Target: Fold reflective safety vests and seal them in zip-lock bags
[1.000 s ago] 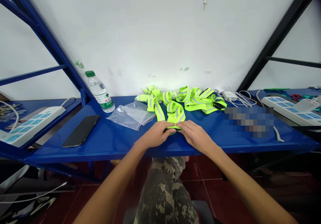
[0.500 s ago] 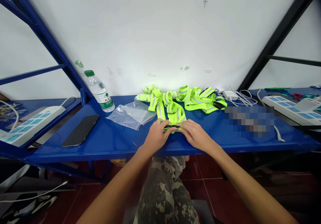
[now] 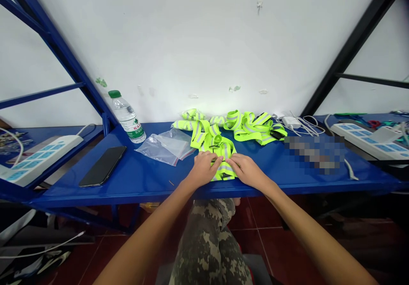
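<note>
A neon-yellow reflective strap [image 3: 225,148] with silver-grey stripes lies in folds near the table's front edge. My left hand [image 3: 204,168] grips its left side with thumb and fingers closed. On the opposite side, my right hand [image 3: 246,171] pinches the strap, thumb on top. Between both hands the folded part lies flat, with a dark piece partly showing; the fingertips are partly hidden. More reflective straps [image 3: 251,127] lie bunched behind, towards the wall, with a black buckle [image 3: 278,134] at their right end. Clear bags of folded straps [image 3: 185,125] rest against the wall.
Clear zip bags [image 3: 169,145] lie left of the straps. Further left are a black phone [image 3: 102,165] and a water bottle [image 3: 128,119]. A white charger [image 3: 291,122] with cables sits at the back right. Power strips [image 3: 372,141] flank the blue table [image 3: 140,187].
The strap section between my hands has been turned down flat, so more yellow and grey face shows towards me. The dark strip held there before is mostly covered.
</note>
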Tool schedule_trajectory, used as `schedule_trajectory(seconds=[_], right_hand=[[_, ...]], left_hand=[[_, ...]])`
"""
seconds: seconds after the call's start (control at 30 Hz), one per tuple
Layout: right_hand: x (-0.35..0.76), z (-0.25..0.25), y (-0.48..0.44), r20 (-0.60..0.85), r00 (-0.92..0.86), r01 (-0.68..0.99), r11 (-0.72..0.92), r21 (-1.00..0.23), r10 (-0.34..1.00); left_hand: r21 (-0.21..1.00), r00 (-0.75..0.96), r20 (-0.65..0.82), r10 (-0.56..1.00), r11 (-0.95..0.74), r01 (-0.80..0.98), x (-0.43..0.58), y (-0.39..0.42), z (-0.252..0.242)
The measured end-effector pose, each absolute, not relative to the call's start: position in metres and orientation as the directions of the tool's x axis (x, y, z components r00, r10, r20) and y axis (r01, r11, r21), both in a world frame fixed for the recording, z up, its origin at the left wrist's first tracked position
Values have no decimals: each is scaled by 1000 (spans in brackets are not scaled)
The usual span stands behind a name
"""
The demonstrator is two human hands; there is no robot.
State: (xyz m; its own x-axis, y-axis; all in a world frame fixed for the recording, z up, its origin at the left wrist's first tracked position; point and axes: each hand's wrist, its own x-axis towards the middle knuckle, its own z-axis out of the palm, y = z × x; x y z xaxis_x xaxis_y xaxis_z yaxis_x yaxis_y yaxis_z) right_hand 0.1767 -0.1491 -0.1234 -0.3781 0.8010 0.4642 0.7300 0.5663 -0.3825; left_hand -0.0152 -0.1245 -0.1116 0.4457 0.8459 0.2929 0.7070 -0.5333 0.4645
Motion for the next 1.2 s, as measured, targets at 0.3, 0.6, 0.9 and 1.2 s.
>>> schedule_trajectory(seconds=[0.3, 0.6, 0.9, 1.2], right_hand=[[181, -123, -147, 479, -397, 748, 578, -326, 783], [177, -97, -61, 428, -419, 776, 560, -288, 801], [126, -95, -2, 412, -306, 843, 446, -300, 858], [139, -115, 9, 447, -28, 857, 251, -449, 894]], left_hand=[[425, 446, 301, 843, -537, 729, -14, -125, -115], [490, 512, 353, 783, -621, 612, -14, -124, -110], [529, 577, 372, 727, -677, 511, -18, -127, -110], [484, 542, 286, 790, -608, 630, -17, -130, -107]])
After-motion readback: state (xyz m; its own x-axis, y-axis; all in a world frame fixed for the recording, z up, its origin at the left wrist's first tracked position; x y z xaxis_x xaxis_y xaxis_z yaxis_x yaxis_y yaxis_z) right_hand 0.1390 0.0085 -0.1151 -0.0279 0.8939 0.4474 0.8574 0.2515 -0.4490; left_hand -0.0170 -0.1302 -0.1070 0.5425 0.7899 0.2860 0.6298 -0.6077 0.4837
